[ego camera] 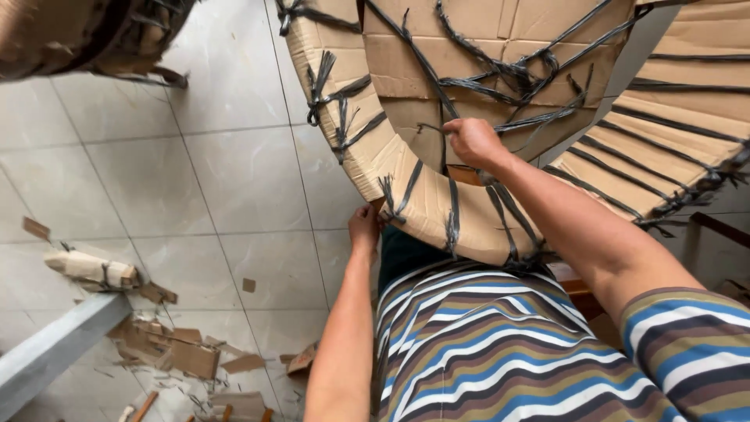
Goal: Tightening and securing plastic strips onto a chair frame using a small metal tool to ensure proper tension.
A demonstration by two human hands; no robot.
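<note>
A big ring-shaped object wrapped in brown cardboard (406, 168) rests against my lap, bound with many black plastic straps. My right hand (473, 142) is on the ring's inner side, fingers pinched on a black strap (437, 127) that runs across the cardboard. My left hand (364, 227) grips the ring's lower outer edge, near a frayed strap end (388, 191). A second cardboard-wrapped ring (664, 133), also strapped, lies to the right, partly behind my right arm.
Pale floor tiles (226, 180) spread to the left. Torn cardboard scraps (187, 355) and a crumpled roll (90, 270) litter the lower left beside a grey bar (55, 348). Another wrapped object (86, 35) sits at the top left.
</note>
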